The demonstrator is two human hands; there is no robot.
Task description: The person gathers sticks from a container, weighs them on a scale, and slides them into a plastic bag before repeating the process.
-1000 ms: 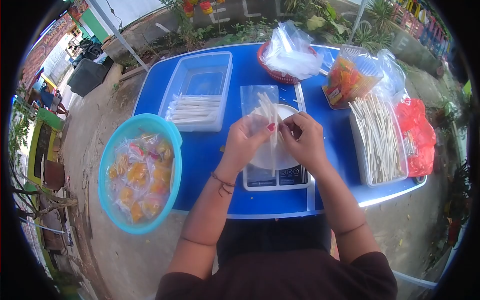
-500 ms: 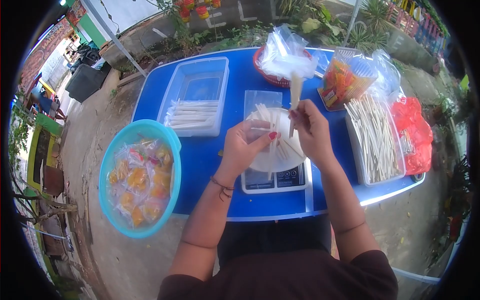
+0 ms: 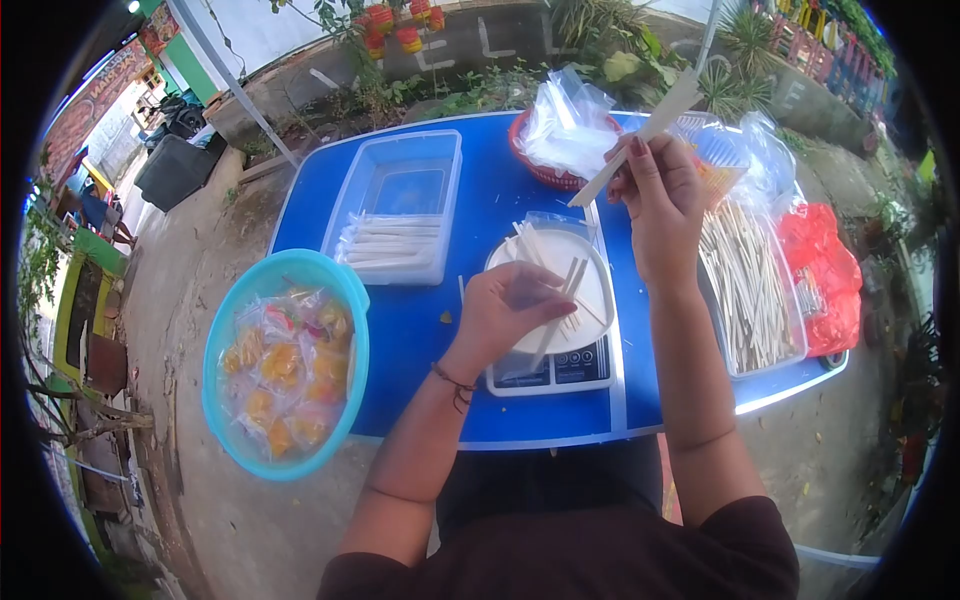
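Observation:
My left hand (image 3: 515,305) is closed in a pinch over the round white plate, holding a few thin pale sticks (image 3: 549,334) that slant downward. More such sticks lie on the plate (image 3: 596,285), which rests on a white digital kitchen scale (image 3: 550,380) with a dark panel. Raised above the table at the right, my right hand (image 3: 660,190) grips a bundle of pale sticks (image 3: 655,120), tilted up to the right. Below that hand stands a clear box (image 3: 755,290) packed with loose pale sticks. A clear plastic bag (image 3: 562,222) lies partly behind the plate.
A clear tub (image 3: 400,175) holds packed sticks at the left. A turquoise basin (image 3: 210,365) of bagged yellow and red items stands near the left edge. Behind are a red basket (image 3: 530,165) of plastic bags and, at right, a red plastic bag (image 3: 820,270). The table (image 3: 400,400) is blue.
My right hand has risen up and to the right with its stick bundle, away from the plate. My left hand has shifted slightly down, still holding sticks.

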